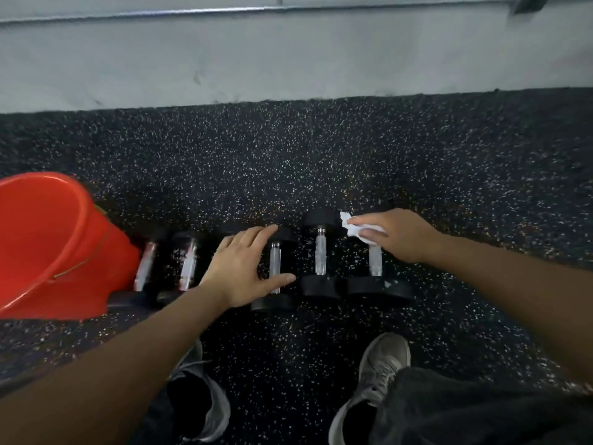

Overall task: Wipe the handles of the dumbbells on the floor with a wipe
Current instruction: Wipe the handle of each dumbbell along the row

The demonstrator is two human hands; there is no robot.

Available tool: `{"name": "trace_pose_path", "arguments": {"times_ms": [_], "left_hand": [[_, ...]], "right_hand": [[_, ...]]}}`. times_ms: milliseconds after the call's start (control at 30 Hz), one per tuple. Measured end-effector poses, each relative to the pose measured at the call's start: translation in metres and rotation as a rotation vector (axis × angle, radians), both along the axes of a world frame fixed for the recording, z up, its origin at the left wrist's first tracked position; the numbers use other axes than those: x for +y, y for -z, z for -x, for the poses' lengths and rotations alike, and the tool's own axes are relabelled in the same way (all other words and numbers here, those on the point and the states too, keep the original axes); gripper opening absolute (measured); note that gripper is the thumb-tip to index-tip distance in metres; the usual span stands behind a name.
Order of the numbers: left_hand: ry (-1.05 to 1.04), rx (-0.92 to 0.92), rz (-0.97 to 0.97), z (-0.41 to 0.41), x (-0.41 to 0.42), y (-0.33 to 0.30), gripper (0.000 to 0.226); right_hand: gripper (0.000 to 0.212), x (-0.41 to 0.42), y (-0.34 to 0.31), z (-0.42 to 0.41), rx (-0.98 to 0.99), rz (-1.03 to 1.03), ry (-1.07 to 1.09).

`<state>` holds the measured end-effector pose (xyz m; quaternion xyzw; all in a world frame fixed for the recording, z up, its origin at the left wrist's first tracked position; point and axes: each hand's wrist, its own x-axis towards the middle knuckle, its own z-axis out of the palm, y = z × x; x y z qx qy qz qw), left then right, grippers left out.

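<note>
At six o'clock, nearest the camera, two grey laced sneakers [378,380] and dark trouser legs stand on the black rubber floor flecked with white [321,162]. Just beyond them a row of black-ended dumbbells with bright metal handles [321,255] lies side by side, running from nine o'clock toward three. The right hand [401,236], at about two o'clock, pinches a crumpled white wipe [353,228] between thumb and curled fingers over the far end of the rightmost dumbbell's handle [375,261], so the wiping step seems to be starting or ending there; whether the wipe touches the metal I cannot tell. The left hand [244,264] is spread flat with straight fingers, holding nothing, over the row beside a middle dumbbell's handle [275,264], probably steadying it. The next move likely calls for wrapping the wipe round a handle and drawing it along between the heads. At nine o'clock an orange plastic bucket [48,239] crowds the leftmost dumbbells and may hamper reaching them. Farthest off, at twelve o'clock, runs a pale grey wall [288,59].
</note>
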<state>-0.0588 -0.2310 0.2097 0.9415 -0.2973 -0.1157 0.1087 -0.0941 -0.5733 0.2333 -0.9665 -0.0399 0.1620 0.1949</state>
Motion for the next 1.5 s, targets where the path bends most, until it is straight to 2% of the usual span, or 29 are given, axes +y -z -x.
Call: {"name": "trace_pose_path", "arguments": {"times_ms": [300,533,700,900,1033,1333,1500], "left_hand": [[-0.134,0.139,-0.042,0.01,-0.062,0.097,0.112],[-0.153,0.124,-0.126,0.003,-0.064,0.145,0.118],[-0.244,0.07,-0.146,0.006,-0.047,0.175,0.126],[-0.368,0.151,-0.041,0.016,-0.052,0.19,0.126],[-0.344,0.134,-0.003,0.007,-0.065,0.189,0.127],[-0.174,0.07,-0.02,0.004,-0.065,0.197,0.102],[-0.156,0.111,-0.075,0.002,-0.066,0.198,0.105]], "right_hand": [[0.035,-0.011,0.089,-0.018,0.06,-0.178,0.083],[0.037,-0.005,0.15,-0.029,0.171,-0.188,0.104],[0.042,0.002,0.184,-0.041,0.14,-0.207,0.043],[0.041,0.02,0.205,-0.064,0.018,-0.294,0.067],[0.041,0.016,0.218,-0.079,-0.006,-0.248,0.053],[0.037,0.019,0.235,-0.072,0.069,-0.233,-0.087],[0.038,0.018,0.229,-0.069,0.317,-0.133,-0.357]]}}
